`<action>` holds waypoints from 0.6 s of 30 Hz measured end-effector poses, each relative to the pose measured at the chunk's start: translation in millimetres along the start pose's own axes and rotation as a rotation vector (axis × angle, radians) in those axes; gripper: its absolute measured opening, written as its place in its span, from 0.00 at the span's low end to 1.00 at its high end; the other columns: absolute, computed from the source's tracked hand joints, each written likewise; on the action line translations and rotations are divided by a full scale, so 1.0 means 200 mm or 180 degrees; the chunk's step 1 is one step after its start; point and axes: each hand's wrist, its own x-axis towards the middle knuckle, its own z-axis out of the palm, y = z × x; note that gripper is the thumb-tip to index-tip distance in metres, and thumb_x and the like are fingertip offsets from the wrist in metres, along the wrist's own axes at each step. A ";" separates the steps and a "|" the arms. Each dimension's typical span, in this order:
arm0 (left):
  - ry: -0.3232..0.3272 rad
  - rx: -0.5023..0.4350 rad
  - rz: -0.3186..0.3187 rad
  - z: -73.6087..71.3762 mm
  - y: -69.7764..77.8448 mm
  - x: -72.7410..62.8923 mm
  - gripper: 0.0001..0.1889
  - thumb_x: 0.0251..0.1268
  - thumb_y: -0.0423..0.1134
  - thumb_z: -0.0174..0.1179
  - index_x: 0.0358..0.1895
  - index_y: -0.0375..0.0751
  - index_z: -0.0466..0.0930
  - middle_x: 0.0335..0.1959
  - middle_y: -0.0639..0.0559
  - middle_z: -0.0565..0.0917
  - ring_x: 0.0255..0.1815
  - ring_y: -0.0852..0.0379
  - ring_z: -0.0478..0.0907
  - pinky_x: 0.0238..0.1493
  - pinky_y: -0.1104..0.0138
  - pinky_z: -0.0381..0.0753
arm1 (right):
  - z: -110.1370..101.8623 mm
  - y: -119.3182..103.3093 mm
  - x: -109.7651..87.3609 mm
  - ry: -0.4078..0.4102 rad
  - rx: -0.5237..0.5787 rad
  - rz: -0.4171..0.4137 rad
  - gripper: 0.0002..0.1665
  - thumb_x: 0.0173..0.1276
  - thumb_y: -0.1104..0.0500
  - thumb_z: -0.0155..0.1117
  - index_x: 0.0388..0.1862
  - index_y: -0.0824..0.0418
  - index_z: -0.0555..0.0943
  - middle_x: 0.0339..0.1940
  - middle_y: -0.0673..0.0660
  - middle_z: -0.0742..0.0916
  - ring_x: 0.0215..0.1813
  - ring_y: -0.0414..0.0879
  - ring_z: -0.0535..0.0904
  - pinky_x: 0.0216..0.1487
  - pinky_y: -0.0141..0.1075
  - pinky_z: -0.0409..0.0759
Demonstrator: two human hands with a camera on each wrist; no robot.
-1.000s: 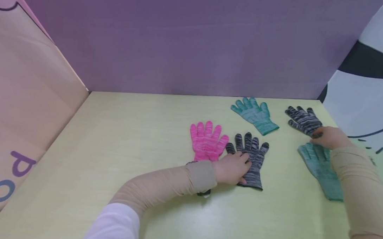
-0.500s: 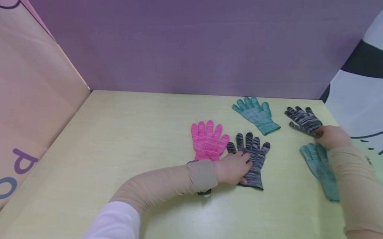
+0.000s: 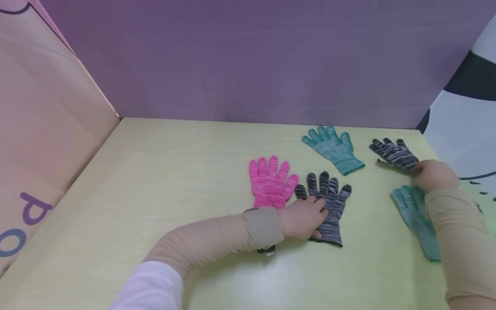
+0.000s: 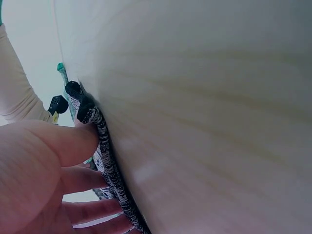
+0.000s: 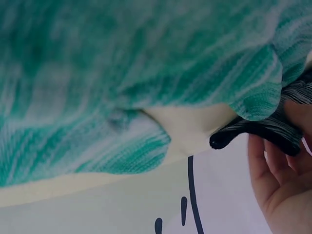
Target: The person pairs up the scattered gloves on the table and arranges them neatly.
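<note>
1. Our left hand [image 3: 302, 218] lies flat, fingers relaxed, pressing on the near black-and-grey glove [image 3: 328, 207]; the left wrist view shows our thumb [image 4: 73, 141] against that glove's knitted edge [image 4: 105, 156], with the glove flat on the table [image 3: 169, 170].
2. Our right hand [image 3: 435, 174] has its fingers curled round the cuff of the far black-and-grey glove [image 3: 393, 153]; the right wrist view shows our fingers [image 5: 273, 170] wrapped about that dark striped cuff [image 5: 263, 131], a little above the tabletop.
3. That far black-and-grey glove lies near the table's back right corner, its fingers pointing away from us.
4. Under our right forearm lies a teal glove [image 3: 415, 220], just in front of the hand; in the right wrist view its knit [image 5: 122, 83] fills most of the picture.
5. A second teal glove [image 3: 333, 149] lies toward the back, between the two black-and-grey gloves and apart from both.
6. A pink glove [image 3: 271, 181] lies just left of the near black-and-grey glove, with its cuff hidden by our left wrist and its thumb very close to that glove's little finger.
7. Purple, pink and white panels stand round the table.
</note>
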 end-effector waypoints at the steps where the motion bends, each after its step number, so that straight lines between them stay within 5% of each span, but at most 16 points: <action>1: 0.0017 -0.0003 0.0004 0.00 0.00 0.00 0.35 0.67 0.62 0.46 0.71 0.46 0.61 0.67 0.51 0.65 0.64 0.56 0.65 0.58 0.69 0.75 | 0.00 0.00 0.00 0.0081 0.0036 0.0021 0.20 0.58 0.65 0.53 0.48 0.75 0.75 0.47 0.79 0.78 0.45 0.75 0.73 0.38 0.61 0.75; 7: 0.0157 0.0029 0.0005 0.02 0.00 0.01 0.34 0.66 0.62 0.47 0.69 0.45 0.63 0.63 0.52 0.68 0.61 0.56 0.68 0.56 0.70 0.76 | -0.05 -0.08 -0.01 0.0759 0.0349 -0.0094 0.16 0.66 0.63 0.51 0.42 0.77 0.77 0.38 0.77 0.81 0.40 0.71 0.75 0.37 0.59 0.73; 12: 0.0148 0.0034 0.0004 0.02 0.00 0.01 0.34 0.67 0.62 0.47 0.69 0.44 0.63 0.64 0.51 0.68 0.61 0.56 0.67 0.57 0.69 0.75 | -0.10 -0.16 -0.04 0.1207 0.0654 -0.0018 0.17 0.69 0.62 0.49 0.44 0.78 0.76 0.41 0.78 0.80 0.41 0.70 0.74 0.42 0.60 0.71; 18: 0.0134 0.0023 0.0021 0.02 0.00 0.00 0.34 0.67 0.62 0.47 0.70 0.44 0.63 0.65 0.51 0.68 0.62 0.56 0.67 0.58 0.70 0.75 | -0.18 -0.25 -0.08 0.1729 0.1110 0.0182 0.19 0.69 0.60 0.49 0.47 0.76 0.77 0.42 0.74 0.80 0.33 0.51 0.72 0.34 0.38 0.67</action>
